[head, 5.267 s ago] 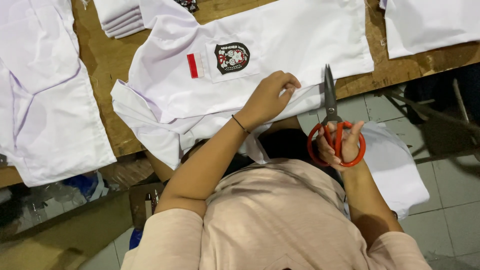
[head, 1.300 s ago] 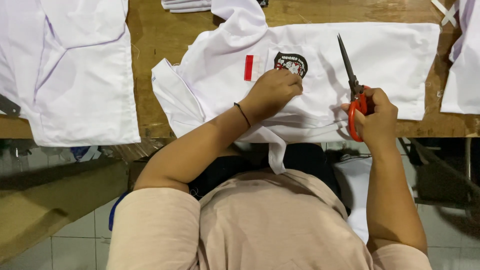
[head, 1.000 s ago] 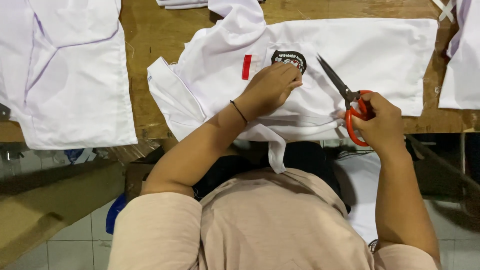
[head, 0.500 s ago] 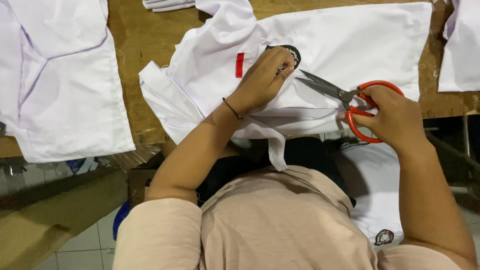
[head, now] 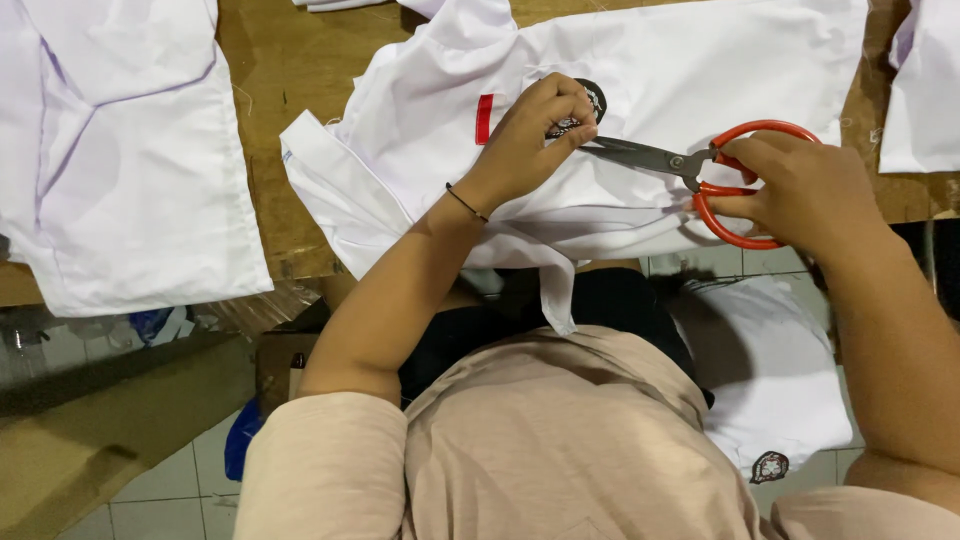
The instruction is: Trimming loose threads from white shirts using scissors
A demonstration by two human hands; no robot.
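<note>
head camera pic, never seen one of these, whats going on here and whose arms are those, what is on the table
The picture comes from a camera worn on a person's head, looking straight down, so both arms belong to the wearer; the beige cloth at the bottom is their own top. There is no machine here, only two bare hands.

On the wooden table lies a white shirt with a small red tag and a dark round badge. The left hand presses on the shirt with its fingertips at the badge. The right hand holds orange-handled scissors, whose blade tips point at the badge.

Another white garment lies spread to the left, and more white cloth lies at the right edge.
</note>
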